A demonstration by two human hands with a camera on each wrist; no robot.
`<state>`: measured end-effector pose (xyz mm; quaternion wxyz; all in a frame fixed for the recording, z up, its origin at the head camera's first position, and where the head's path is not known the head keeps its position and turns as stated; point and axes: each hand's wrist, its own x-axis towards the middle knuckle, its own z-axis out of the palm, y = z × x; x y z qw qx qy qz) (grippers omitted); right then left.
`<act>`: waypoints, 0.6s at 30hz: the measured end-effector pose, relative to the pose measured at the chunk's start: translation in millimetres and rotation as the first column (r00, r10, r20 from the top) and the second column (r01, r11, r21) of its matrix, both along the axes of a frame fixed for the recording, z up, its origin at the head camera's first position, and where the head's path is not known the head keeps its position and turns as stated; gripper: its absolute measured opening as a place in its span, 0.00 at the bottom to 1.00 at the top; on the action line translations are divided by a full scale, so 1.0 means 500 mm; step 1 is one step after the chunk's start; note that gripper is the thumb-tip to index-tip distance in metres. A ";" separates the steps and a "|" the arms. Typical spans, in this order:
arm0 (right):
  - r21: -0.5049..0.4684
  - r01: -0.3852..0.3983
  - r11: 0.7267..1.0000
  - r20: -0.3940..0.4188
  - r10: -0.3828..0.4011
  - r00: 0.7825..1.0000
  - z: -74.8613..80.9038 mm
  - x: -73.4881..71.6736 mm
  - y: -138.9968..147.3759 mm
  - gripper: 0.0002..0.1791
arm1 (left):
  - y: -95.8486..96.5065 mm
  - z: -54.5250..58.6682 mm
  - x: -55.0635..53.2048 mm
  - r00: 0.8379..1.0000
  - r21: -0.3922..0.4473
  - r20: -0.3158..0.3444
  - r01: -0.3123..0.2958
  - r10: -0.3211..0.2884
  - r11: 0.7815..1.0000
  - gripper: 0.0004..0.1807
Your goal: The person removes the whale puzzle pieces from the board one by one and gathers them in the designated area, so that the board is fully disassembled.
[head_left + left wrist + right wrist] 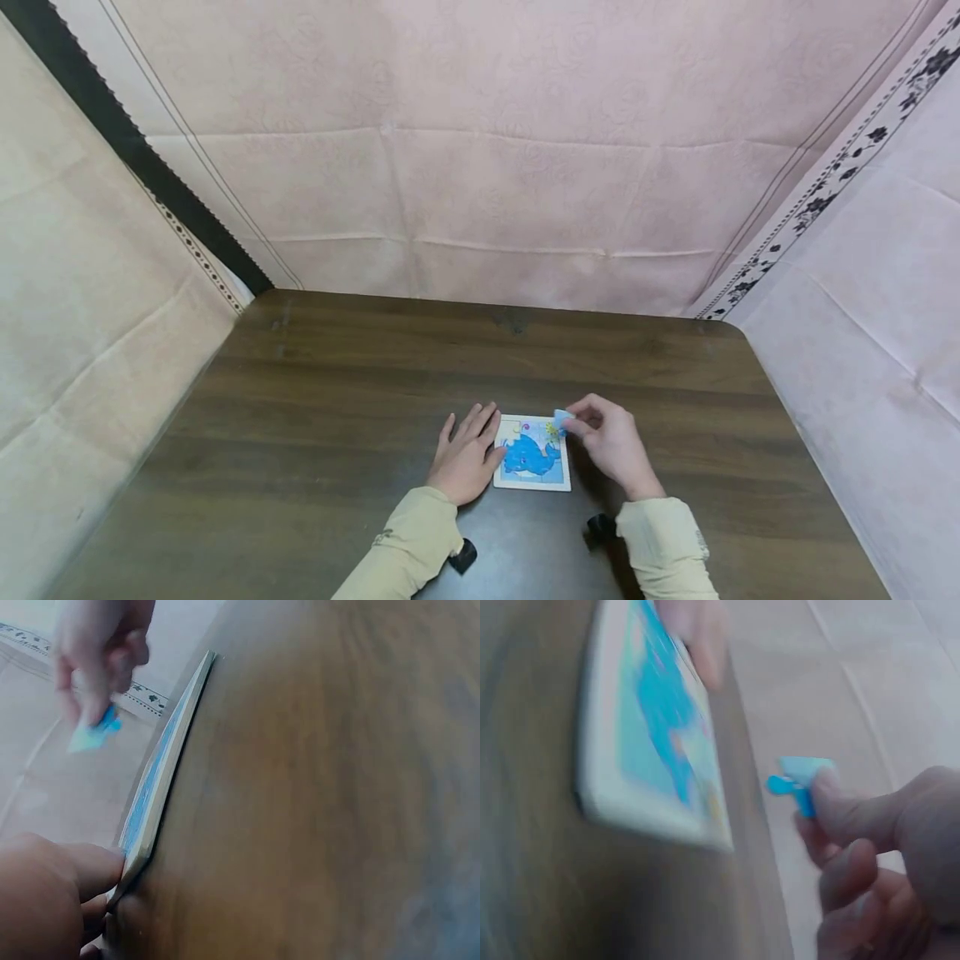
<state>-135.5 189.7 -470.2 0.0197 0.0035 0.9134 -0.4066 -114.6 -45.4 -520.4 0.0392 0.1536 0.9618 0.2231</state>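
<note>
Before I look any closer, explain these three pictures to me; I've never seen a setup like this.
There is no robot here, just a person's two bare hands. The wide picture comes from a camera worn on the head, looking forward and down. The other two come from cameras worn on each wrist, so they look tilted; the right one is also blurred.

On the brown wooden table lies a flat whale puzzle with a pale border. The left hand touches its left side, thumb over the edge. The right hand pinches a small blue puzzle piece, held up near the puzzle's far right corner. Pale patterned sheets surround the table.
</note>
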 end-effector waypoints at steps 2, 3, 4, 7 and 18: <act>0.037 0.020 0.999 0.025 -0.021 0.999 0.003 0.002 0.033 0.06 | 0.000 0.000 0.000 1.000 0.004 -0.005 0.001 -0.001 1.000 0.33; 0.054 0.028 0.998 0.034 -0.030 0.999 0.003 0.003 0.048 0.06 | 0.000 0.000 0.000 1.000 0.005 -0.006 0.001 -0.001 1.000 0.33; 0.073 0.034 0.997 0.042 -0.037 0.998 0.003 0.004 0.062 0.06 | 0.000 0.000 0.000 1.000 0.006 -0.008 0.000 0.000 1.000 0.33; 0.104 0.047 0.993 0.064 -0.054 0.996 0.000 0.008 0.095 0.07 | -0.002 0.000 0.000 1.000 0.005 -0.008 -0.003 0.003 1.000 0.33; 0.136 0.103 0.985 0.117 -0.119 0.986 -0.021 0.010 0.124 0.11 | 0.002 -0.005 -0.002 1.000 -0.018 0.001 0.007 -0.007 1.000 0.34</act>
